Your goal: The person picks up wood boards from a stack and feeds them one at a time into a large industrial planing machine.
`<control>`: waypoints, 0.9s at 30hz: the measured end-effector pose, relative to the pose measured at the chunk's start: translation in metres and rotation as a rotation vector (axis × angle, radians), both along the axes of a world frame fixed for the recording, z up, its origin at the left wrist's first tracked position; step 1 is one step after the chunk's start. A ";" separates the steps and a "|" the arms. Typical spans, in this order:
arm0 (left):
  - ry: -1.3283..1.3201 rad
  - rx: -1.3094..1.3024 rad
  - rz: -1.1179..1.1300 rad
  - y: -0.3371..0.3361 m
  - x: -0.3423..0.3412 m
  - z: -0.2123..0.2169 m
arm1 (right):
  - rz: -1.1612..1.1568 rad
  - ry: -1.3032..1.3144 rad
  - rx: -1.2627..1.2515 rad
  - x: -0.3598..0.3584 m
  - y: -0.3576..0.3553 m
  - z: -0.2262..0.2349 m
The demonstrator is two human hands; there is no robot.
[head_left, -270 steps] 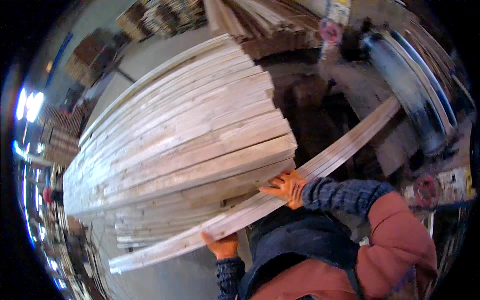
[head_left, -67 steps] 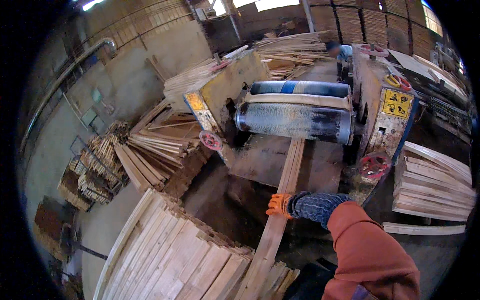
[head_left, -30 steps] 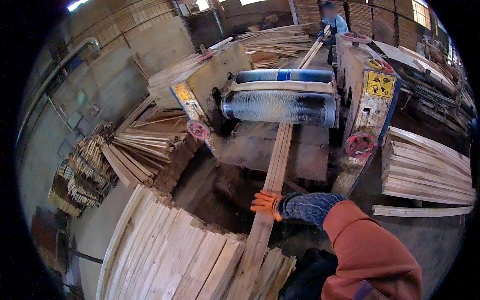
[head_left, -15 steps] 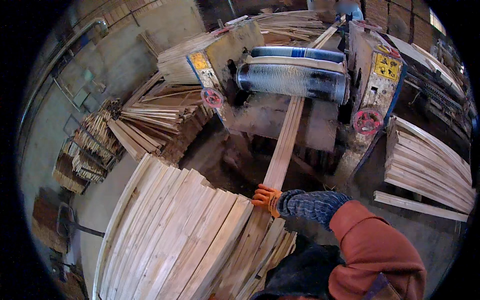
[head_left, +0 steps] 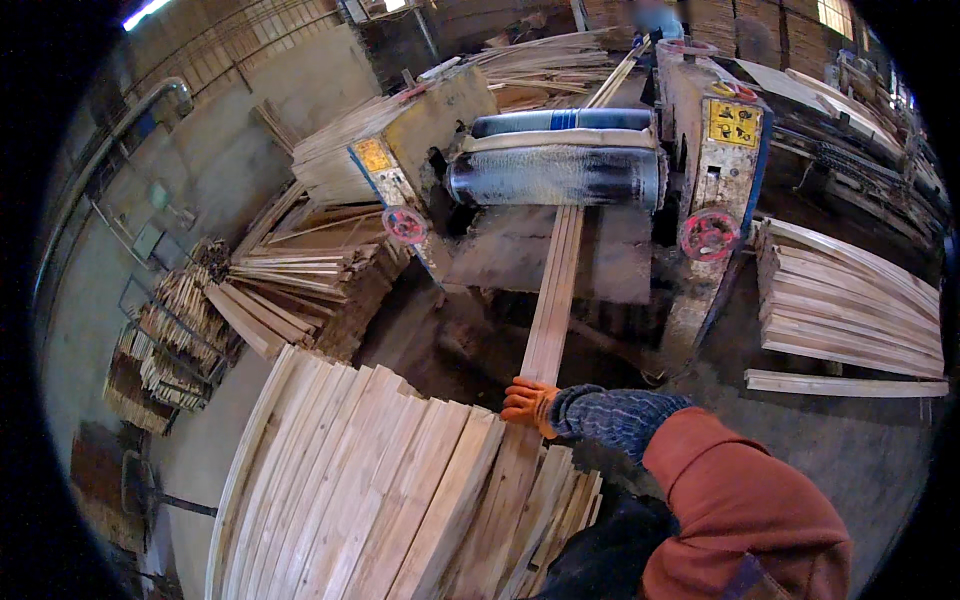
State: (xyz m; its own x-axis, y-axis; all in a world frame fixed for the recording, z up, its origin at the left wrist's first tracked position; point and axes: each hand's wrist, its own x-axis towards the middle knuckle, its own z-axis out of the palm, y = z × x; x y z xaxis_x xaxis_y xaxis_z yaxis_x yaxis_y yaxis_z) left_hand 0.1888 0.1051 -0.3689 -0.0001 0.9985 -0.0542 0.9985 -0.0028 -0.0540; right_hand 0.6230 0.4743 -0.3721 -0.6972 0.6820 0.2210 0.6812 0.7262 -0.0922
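My right hand (head_left: pixel 529 406), in an orange glove, is wrapped over several long wooden strips (head_left: pixel 551 330) lying side by side. Their far ends pass under the ridged metal roller (head_left: pixel 555 178) of a machine, and strips also show beyond it. Beside the hand, to its left, lies a big stack of pale wooden strips (head_left: pixel 350 470); the held strips run down along its right side. A grey knitted cuff (head_left: pixel 610 424) and a rust-coloured sleeve cover my right arm. My left hand is out of view.
Red handwheels (head_left: pixel 709 234) sit on the machine's worn side frames. A stack of strips (head_left: pixel 850 300) lies on the right, with one loose strip before it. More wood piles (head_left: pixel 300 270) stand at the left. Behind the machine, a person (head_left: pixel 655 20) is near the strips' far end.
My view has shifted, so the machine appears farther left and slightly lower. My right hand stays on the strips at nearly the same place beside the stack.
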 end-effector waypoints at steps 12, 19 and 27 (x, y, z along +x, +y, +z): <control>-0.107 -0.079 -0.055 0.067 0.049 0.038 | 0.022 0.082 0.041 0.003 0.015 -0.026; -0.138 -0.139 -0.090 0.112 0.091 0.046 | -0.018 0.039 0.175 0.026 0.053 -0.027; -0.067 -0.157 -0.051 0.096 0.078 0.038 | 0.030 0.159 0.353 0.029 0.055 -0.036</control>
